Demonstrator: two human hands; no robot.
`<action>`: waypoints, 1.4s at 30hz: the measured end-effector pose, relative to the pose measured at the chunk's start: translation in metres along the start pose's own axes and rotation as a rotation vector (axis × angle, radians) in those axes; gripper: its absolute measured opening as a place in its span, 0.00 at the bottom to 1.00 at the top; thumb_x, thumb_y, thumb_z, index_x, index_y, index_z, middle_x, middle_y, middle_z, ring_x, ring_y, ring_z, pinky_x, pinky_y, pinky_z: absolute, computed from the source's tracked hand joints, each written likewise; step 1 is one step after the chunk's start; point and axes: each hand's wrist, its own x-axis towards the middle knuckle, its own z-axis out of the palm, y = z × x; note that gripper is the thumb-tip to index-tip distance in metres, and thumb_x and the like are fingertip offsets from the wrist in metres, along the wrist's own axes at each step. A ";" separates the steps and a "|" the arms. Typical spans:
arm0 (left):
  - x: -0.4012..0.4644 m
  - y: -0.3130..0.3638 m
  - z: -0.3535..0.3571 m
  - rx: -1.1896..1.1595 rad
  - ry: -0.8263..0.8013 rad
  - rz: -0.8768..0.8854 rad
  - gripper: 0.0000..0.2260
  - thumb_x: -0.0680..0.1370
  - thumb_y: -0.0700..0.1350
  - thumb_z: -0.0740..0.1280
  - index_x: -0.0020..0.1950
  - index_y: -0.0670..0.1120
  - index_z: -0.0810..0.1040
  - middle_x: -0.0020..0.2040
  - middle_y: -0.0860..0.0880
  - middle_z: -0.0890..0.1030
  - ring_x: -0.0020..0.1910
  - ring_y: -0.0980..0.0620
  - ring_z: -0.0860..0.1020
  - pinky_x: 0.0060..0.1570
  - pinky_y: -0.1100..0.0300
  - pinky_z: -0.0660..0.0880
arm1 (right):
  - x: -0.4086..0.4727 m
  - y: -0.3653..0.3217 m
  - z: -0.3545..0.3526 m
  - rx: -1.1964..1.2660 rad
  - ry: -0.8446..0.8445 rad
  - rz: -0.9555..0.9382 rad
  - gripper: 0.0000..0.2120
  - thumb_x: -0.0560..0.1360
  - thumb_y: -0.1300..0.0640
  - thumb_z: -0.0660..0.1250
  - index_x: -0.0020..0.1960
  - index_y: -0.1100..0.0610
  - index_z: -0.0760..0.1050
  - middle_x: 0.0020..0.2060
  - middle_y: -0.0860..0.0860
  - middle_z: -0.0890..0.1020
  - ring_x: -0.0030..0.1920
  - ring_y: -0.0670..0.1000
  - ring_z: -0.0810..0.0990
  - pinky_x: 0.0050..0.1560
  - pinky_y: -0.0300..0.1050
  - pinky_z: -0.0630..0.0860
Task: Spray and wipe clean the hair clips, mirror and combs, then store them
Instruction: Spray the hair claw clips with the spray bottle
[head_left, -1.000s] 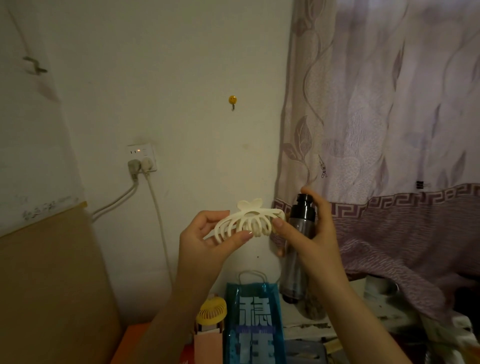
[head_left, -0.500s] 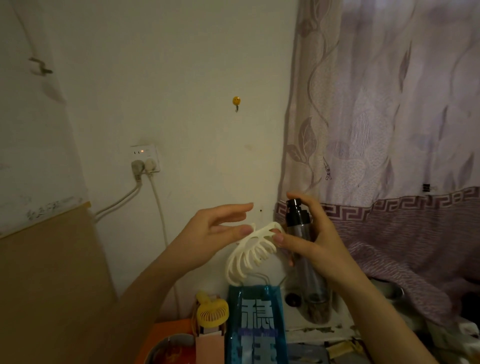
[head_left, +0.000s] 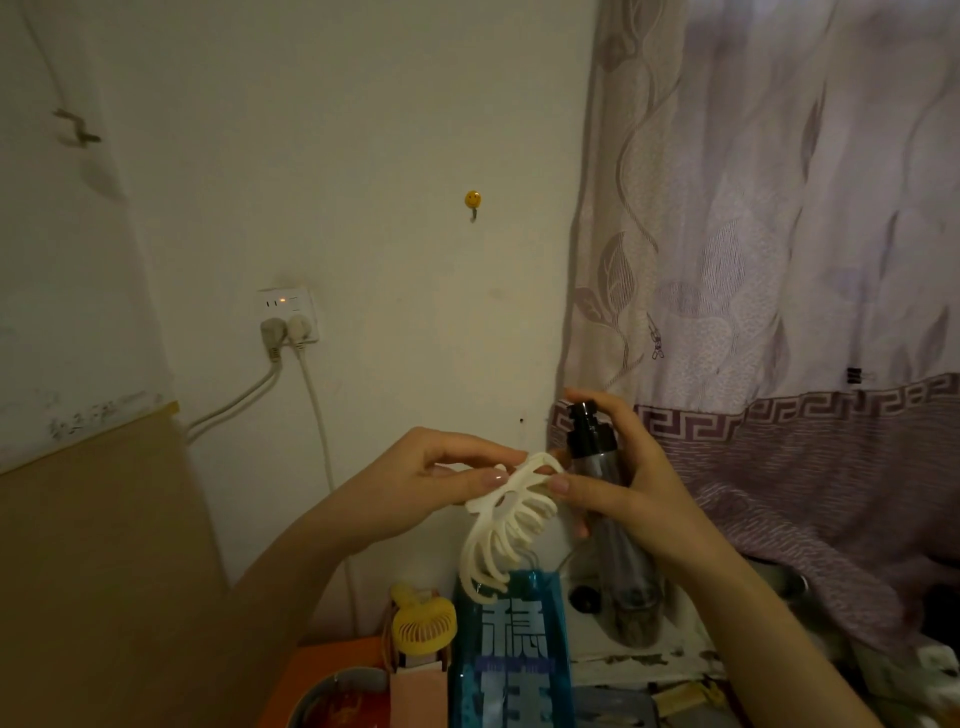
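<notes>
The left hand (head_left: 415, 483) pinches the cream hair clip (head_left: 506, 525) at its top, teeth hanging toward six o'clock, probably so they face the nozzle. At three o'clock of the clip, the right hand (head_left: 623, 483) wraps its fingers round the spray bottle (head_left: 597, 467), thumb steadying the clip, forefinger on the pump, seemingly ready to spray.
</notes>
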 end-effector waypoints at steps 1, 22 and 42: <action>0.000 0.000 0.000 -0.010 0.005 -0.004 0.11 0.76 0.41 0.66 0.57 0.47 0.81 0.53 0.53 0.84 0.52 0.53 0.81 0.46 0.66 0.77 | 0.000 0.001 0.000 0.004 0.008 0.000 0.34 0.63 0.62 0.73 0.66 0.47 0.67 0.45 0.52 0.81 0.41 0.50 0.83 0.43 0.58 0.80; 0.002 -0.020 0.006 -0.252 0.623 0.074 0.08 0.75 0.36 0.67 0.50 0.45 0.83 0.46 0.49 0.85 0.45 0.51 0.83 0.43 0.62 0.80 | 0.002 0.008 0.016 -0.104 0.204 -0.230 0.28 0.72 0.66 0.70 0.60 0.40 0.65 0.39 0.53 0.75 0.32 0.49 0.77 0.31 0.41 0.77; 0.004 -0.024 0.005 -0.367 0.691 0.080 0.09 0.75 0.35 0.66 0.48 0.48 0.82 0.44 0.49 0.85 0.46 0.50 0.83 0.41 0.64 0.79 | 0.009 0.018 0.018 -0.453 0.388 -0.292 0.21 0.74 0.63 0.68 0.52 0.41 0.63 0.37 0.49 0.79 0.33 0.45 0.78 0.31 0.33 0.73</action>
